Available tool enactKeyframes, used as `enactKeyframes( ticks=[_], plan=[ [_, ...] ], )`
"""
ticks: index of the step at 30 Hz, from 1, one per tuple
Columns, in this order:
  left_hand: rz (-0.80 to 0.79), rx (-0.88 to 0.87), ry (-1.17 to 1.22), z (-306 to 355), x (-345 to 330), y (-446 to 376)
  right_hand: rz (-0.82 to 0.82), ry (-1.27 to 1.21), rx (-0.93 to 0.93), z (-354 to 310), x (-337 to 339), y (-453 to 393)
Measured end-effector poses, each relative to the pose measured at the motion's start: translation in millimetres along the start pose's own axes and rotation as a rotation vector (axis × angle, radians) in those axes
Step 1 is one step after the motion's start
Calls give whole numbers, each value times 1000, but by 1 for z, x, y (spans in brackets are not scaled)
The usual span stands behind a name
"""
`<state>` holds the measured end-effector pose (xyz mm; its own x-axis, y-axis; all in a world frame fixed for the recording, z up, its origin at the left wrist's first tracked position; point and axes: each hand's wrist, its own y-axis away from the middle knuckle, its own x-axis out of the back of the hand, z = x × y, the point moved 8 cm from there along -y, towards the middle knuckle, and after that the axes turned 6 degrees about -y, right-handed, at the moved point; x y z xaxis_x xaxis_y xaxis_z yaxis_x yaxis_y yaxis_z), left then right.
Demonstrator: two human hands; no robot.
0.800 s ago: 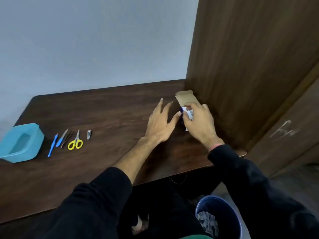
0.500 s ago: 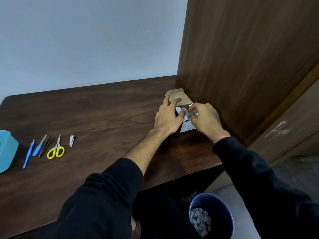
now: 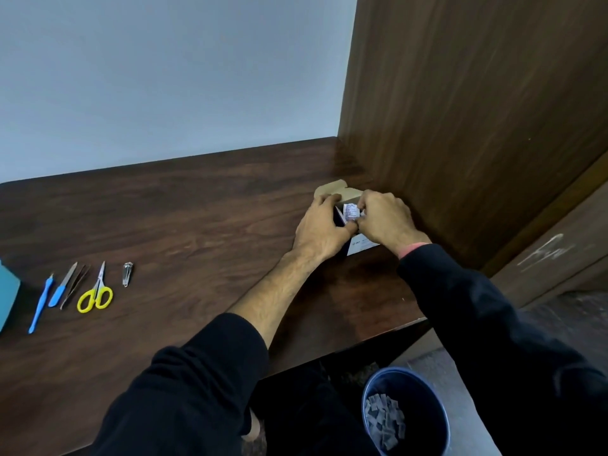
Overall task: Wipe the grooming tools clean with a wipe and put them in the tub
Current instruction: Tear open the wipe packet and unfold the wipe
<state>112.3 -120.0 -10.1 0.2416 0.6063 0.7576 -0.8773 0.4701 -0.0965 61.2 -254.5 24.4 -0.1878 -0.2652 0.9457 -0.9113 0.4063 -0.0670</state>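
Right hand (image 3: 385, 218) pinches a wipe packet (image 3: 350, 212), its fingertips hiding the box (image 3: 362, 245) opening.

Nothing in the frame can be read outright. Right of centre, a small white paper sachet (image 3: 350, 212), pinched by the fingers of the right hand (image 3: 386, 220), carries several lines of dark fine print, too small and blurred to make out. Just below it, the white front panel of the small open cardboard box (image 3: 362, 247), gripped by the left hand (image 3: 324, 228), shows a tiny round logo followed by a short word or two, also illegible. At the far right edge, the brown wooden cabinet door (image 3: 559, 258) bears pale chalky scrawls that form no clear letters.
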Motion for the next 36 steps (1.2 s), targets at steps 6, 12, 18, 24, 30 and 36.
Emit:
enactKeyframes(
  ticks=[6, 12, 18, 24, 30, 36],
  plan=[
    [-16, -15, 10, -1, -2, -5, -40, -23, -35, -3, -2, -7],
    [-43, -38, 25, -2, -2, -6, 1, -172, -40, -3, 1, -10],
    [-56, -59, 42, 1, -3, -5, 74, -324, -48, 5, 5, -3],
    [-22, -54, 161, -3, -3, 1, 74, -447, -85, 18, 16, 3],
    [153, -19, 303, -28, 24, 14, 219, -431, 49, 0, 37, 13],
    [207, -35, 462, -47, 54, 31, 427, -436, 306, -56, 41, 35]
  ],
)
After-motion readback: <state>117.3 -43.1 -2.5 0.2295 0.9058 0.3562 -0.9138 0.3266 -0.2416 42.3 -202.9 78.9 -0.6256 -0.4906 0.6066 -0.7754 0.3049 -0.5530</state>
